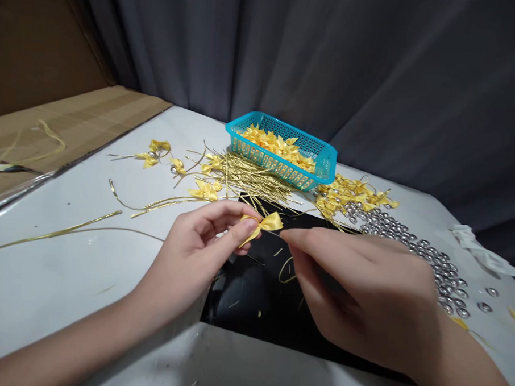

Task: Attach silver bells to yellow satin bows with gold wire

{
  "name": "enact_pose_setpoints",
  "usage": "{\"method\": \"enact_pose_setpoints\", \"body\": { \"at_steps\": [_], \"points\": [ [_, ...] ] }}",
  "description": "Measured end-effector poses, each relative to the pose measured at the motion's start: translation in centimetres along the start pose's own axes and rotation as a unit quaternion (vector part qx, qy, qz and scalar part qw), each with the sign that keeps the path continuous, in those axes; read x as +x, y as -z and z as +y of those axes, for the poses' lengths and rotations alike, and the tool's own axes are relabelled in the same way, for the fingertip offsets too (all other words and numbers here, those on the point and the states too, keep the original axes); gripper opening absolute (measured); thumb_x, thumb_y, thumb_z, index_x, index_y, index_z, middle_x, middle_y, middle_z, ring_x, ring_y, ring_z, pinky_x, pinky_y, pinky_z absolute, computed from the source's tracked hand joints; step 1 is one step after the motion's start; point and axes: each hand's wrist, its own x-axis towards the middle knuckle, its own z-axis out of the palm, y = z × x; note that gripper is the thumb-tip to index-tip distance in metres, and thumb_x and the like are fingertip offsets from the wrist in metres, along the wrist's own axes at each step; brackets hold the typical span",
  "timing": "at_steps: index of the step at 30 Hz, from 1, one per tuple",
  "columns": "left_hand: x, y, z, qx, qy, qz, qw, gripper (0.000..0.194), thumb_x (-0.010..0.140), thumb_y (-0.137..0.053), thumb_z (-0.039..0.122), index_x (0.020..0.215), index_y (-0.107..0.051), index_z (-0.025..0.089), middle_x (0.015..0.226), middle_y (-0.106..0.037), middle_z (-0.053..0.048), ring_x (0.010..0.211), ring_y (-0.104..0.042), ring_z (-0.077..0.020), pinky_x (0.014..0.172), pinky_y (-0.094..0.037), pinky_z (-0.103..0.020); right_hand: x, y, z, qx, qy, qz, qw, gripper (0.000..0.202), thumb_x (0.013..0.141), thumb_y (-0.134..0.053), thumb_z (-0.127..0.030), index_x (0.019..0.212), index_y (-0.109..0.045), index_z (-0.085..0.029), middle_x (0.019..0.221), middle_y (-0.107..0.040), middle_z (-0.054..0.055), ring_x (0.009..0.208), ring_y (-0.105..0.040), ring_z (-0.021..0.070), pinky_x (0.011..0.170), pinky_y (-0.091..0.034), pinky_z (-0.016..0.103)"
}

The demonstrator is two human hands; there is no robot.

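Note:
A small yellow ribbon bow [272, 221] is pinched between the thumb and fingers of my left hand [213, 234], above a black mat [252, 306]. Just right of the bow, my right hand [356, 282] has its thumb and index finger closed on a thin wire [273, 233] that runs to the bow's middle. Behind the hands lies a pile of gold cords [253, 178], with a few yellow bows [205, 189] at its left. Part of the mat is hidden under my right hand.
A turquoise basket [280, 165] of yellow bows stands at the back. To its right are more bows [347, 194] and many silver metal pieces [409, 239]. White crumpled material [485, 251] lies far right. Loose gold cords [63, 230] and cardboard [73, 122] are on the left.

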Motion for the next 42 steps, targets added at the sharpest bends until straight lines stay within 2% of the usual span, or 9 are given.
{"method": "enact_pose_setpoints", "body": {
  "at_steps": [10, 18, 32, 37, 42],
  "points": [
    [0.04, 0.02, -0.18, 0.005, -0.005, 0.0, 1.0, 0.006, 0.077, -0.067, 0.028, 0.077, -0.068, 0.021, 0.074, -0.067, 0.006, 0.062, -0.058, -0.0029, 0.058, -0.047, -0.005, 0.08, -0.09, 0.01, 0.003, -0.005, 0.004, 1.0, 0.02, 0.083, -0.041, -0.01, 0.075, -0.059, -0.014, 0.064, -0.062, -0.001, 0.049, -0.053, 0.0076, 0.048, -0.035, 0.022],
    [0.17, 0.06, -0.28, 0.021, -0.01, 0.002, 1.0, 0.006, 0.078, -0.066, 0.028, 0.079, -0.068, 0.022, 0.075, -0.067, 0.005, 0.062, -0.058, -0.0037, 0.059, -0.048, -0.006, 0.01, 0.08, 0.02, -0.008, -0.007, 0.002, 1.0, 0.023, 0.082, -0.042, -0.009, 0.064, -0.054, -0.016, 0.061, -0.06, -0.002, 0.048, -0.051, 0.0083, 0.049, -0.036, 0.023],
    [0.01, 0.06, -0.29, 0.043, -0.016, 0.009, 0.999, 0.01, 0.077, -0.066, 0.03, 0.079, -0.067, 0.02, 0.079, -0.069, 0.001, 0.064, -0.061, -0.0077, 0.058, -0.05, -0.011, 0.1, -0.05, 0.07, 0.003, -0.009, -0.011, 1.0, 0.02, 0.081, -0.041, -0.009, 0.07, -0.057, -0.015, 0.064, -0.06, -0.001, 0.05, -0.053, 0.009, 0.048, -0.032, 0.024],
    [0.07, -0.17, -0.11, 0.059, -0.013, 0.01, 0.998, 0.012, 0.077, -0.066, 0.031, 0.078, -0.066, 0.02, 0.078, -0.069, 0.0, 0.065, -0.061, -0.0095, 0.057, -0.05, -0.014, 0.21, -0.14, -0.3, -0.006, -0.019, -0.044, 0.999, 0.02, 0.079, -0.04, -0.009, 0.069, -0.056, -0.015, 0.055, -0.052, -0.002, 0.044, -0.046, 0.0102, 0.046, -0.027, 0.025],
    [-0.01, -0.26, -0.41, 0.075, -0.016, 0.009, 0.997, 0.013, 0.079, -0.064, 0.033, 0.08, -0.067, 0.021, 0.078, -0.07, 0.0, 0.067, -0.062, -0.0105, 0.058, -0.05, -0.015, 0.31, -0.45, -0.82, -0.012, -0.017, -0.039, 0.999, 0.022, 0.078, -0.037, -0.004, 0.064, -0.05, -0.016, 0.051, -0.048, -0.002, 0.041, -0.042, 0.0098, 0.045, -0.022, 0.025]
  ]
}}
